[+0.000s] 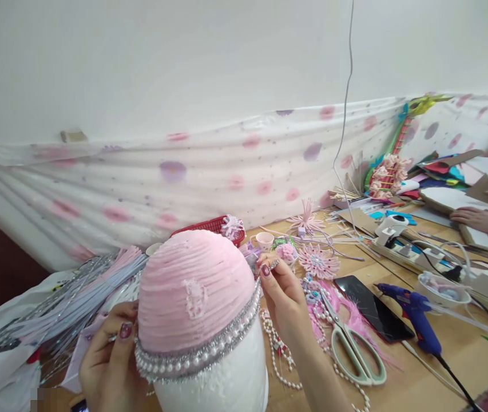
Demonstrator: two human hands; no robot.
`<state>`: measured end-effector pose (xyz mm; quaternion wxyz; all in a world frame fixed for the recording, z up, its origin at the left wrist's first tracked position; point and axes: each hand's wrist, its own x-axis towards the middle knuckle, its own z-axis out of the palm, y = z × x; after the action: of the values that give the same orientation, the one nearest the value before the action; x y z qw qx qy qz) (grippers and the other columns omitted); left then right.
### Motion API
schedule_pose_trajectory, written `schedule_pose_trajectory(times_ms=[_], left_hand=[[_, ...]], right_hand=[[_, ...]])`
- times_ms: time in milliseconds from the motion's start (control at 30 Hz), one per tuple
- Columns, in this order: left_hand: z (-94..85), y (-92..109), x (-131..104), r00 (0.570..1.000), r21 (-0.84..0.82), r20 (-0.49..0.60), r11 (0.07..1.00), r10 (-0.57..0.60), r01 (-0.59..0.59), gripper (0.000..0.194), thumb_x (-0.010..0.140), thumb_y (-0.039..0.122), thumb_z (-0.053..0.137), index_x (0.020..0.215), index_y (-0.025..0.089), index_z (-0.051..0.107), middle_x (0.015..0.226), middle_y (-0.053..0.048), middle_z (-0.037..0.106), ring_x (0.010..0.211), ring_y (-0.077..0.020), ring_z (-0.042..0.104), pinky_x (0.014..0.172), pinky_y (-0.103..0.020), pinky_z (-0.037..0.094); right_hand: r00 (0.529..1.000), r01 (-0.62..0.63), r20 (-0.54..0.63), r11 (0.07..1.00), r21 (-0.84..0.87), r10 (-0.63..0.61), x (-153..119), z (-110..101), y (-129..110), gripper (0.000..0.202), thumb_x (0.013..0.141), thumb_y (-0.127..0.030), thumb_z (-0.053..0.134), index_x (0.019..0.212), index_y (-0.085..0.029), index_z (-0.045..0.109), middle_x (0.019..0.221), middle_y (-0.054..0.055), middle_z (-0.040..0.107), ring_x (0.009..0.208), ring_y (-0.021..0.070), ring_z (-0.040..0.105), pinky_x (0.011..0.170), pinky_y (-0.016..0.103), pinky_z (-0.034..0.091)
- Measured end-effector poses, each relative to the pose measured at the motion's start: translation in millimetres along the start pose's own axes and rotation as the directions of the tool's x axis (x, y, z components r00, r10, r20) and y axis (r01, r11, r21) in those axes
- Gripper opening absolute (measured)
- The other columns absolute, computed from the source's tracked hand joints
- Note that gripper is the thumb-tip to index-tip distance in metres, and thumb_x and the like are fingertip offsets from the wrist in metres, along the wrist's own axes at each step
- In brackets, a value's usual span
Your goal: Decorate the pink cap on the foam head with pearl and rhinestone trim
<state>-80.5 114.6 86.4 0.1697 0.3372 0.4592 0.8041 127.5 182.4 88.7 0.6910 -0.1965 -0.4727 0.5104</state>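
Observation:
A pink ribbed cap (196, 280) sits on a white mannequin head (222, 383) right in front of me. Silver tinsel trim (158, 366) and a pearl strand (201, 359) run around its lower edge. At the cap's left rim, my left hand (112, 357) is closed, thumb and fingers against the edge; the fingertips are partly hidden. My right hand (286, 300) pinches the pearl strand at the cap's right side, beside the upper end of the visible trim. A small whitish rough patch (195, 298) shows on the cap's front.
Right of the head lie loose pearl strands (276, 349), scissors (350, 346), a black phone (372, 309) and a blue glue gun (417, 317). Pipe cleaners (93, 292) pile up at left. Behind stands a red basket (235, 237). A co-worker's hands (479, 220) are at far right.

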Motion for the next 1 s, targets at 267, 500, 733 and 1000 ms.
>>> schedule_pose_trajectory(times_ms=[267, 500, 733, 1000], left_hand=[[3.0, -4.8, 26.1, 0.985, -0.114, 0.174, 0.993, 0.001, 0.02, 0.04, 0.07, 0.052, 0.088, 0.064, 0.02, 0.064, 0.091, -0.001, 0.064, 0.087, -0.0167, 0.062, 0.078, -0.028, 0.055], [14.5, -9.6, 44.1, 0.927, -0.118, 0.368, 0.993, 0.071, -0.029, 0.044, 0.07, 0.052, 0.089, 0.063, 0.019, 0.061, 0.087, -0.001, 0.059, 0.084, -0.0161, 0.057, 0.076, -0.025, 0.047], [27.1, -6.6, 59.4, 0.832, -0.111, 0.545, 0.992, 0.108, -0.056, 0.044, 0.072, 0.056, 0.087, 0.062, 0.02, 0.063, 0.087, -0.004, 0.056, 0.088, -0.0196, 0.055, 0.078, -0.028, 0.044], [17.7, 4.7, 73.5, 0.703, -0.079, 0.704, 0.995, 0.099, -0.061, 0.041, 0.074, 0.054, 0.086, 0.062, 0.02, 0.065, 0.084, -0.005, 0.054, 0.082, -0.0207, 0.052, 0.073, -0.031, 0.043]], right_hand=[[0.994, -0.007, -0.105, 0.999, -0.035, 0.003, 6.1, -0.2, -4.1, 0.026, 0.083, -0.05, 0.08, 0.083, -0.025, 0.07, 0.091, 0.001, 0.064, 0.089, 0.0181, 0.056, 0.084, 0.031, 0.047], [0.979, -0.117, -0.169, 0.993, -0.011, 0.113, 19.2, -6.7, -1.5, 0.032, 0.072, -0.053, 0.086, 0.086, -0.027, 0.073, 0.086, 0.0, 0.071, 0.083, 0.0192, 0.065, 0.079, 0.033, 0.052], [0.95, -0.149, -0.283, 0.988, -0.05, 0.129, 19.7, -10.3, 4.1, 0.033, 0.069, -0.053, 0.085, 0.083, -0.026, 0.071, 0.082, 0.0, 0.074, 0.073, 0.0196, 0.068, 0.066, 0.033, 0.053], [0.921, -0.041, -0.372, 0.92, -0.389, -0.115, 14.2, -15.0, 12.0, 0.013, 0.082, -0.038, 0.071, 0.084, -0.026, 0.073, 0.095, 0.005, 0.073, 0.101, 0.0261, 0.064, 0.077, 0.036, 0.051]])
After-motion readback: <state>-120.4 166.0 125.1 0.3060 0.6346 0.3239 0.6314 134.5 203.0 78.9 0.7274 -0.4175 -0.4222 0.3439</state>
